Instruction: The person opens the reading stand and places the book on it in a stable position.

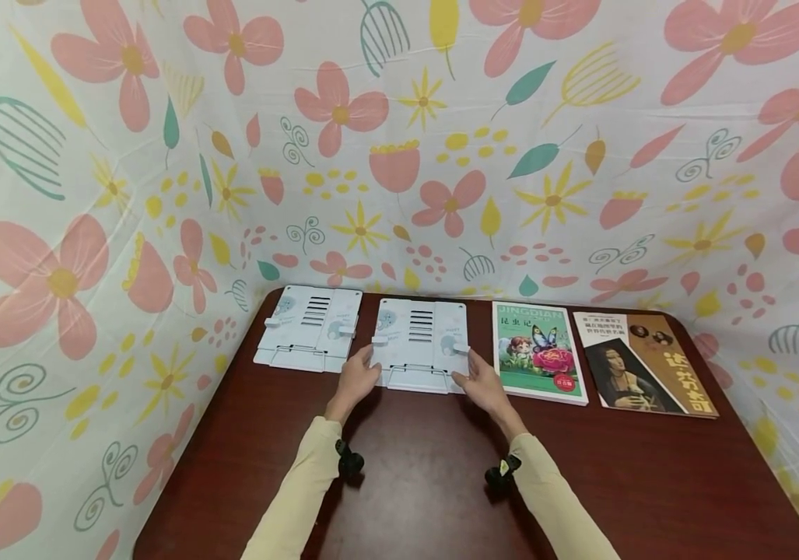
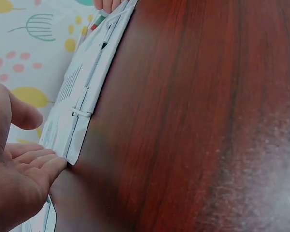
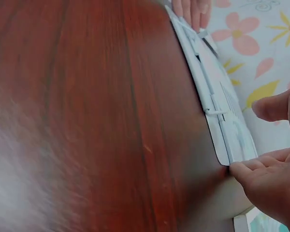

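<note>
A white book stand [image 1: 434, 315] with dark slots and a wire rest along its front lies folded flat near the back of the table. My left hand [image 1: 359, 379] is at its left edge and my right hand [image 1: 481, 383] at its right edge. In the left wrist view, the left fingertips [image 2: 58, 164] touch the stand's side, the thumb raised apart. The right wrist view has the right fingertips [image 3: 237, 170] against the opposite side, that thumb also lifted. A second, similar white stand [image 1: 294, 330] lies flat to the left.
Right of the stands lies a green-covered book [image 1: 539, 373] with a butterfly picture. Beyond it is a brown and white book [image 1: 679, 365] with a portrait. All rest on a dark red wooden table [image 1: 427, 482], before a flower-patterned cloth [image 1: 427, 257].
</note>
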The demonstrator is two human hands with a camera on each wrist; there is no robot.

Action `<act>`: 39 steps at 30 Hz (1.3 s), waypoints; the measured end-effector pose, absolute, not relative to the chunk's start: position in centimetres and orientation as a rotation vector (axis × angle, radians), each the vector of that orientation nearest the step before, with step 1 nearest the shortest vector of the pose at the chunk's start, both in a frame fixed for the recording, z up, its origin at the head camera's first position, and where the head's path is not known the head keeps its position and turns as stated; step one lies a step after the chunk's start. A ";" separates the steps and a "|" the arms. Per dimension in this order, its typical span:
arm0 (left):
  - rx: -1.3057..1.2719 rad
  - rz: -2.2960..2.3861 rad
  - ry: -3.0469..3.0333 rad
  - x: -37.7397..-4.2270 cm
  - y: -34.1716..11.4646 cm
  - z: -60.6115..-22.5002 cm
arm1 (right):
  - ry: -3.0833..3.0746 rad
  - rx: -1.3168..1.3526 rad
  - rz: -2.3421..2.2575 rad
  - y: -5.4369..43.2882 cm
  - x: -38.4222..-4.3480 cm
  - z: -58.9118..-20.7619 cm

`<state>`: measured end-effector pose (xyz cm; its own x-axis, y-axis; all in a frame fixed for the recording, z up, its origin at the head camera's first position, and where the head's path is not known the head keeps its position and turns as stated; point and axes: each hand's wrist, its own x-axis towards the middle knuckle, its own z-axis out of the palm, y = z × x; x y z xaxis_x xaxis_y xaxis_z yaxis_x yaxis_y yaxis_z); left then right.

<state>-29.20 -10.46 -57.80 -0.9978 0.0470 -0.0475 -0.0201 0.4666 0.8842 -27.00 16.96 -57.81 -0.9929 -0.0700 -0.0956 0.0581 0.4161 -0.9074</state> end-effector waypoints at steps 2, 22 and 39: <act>0.031 1.590 2.622 -28.8 -10.5 -57.7 | 2.525 0.003 -1.639 16.9 -26.6 -57.9; 0.126 1.486 2.786 -23.2 -9.9 -59.1 | 2.492 0.025 -1.687 17.7 -21.7 -57.7; 0.223 1.371 2.965 -19.4 -9.0 -59.4 | 2.548 0.097 -1.684 18.2 -18.5 -58.2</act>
<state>-19.42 -8.95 -59.44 -0.9820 0.0673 0.1762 0.1779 0.6418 0.7460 -18.55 18.21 -58.23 -0.9943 0.0057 -0.1060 0.0998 0.3916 -0.9147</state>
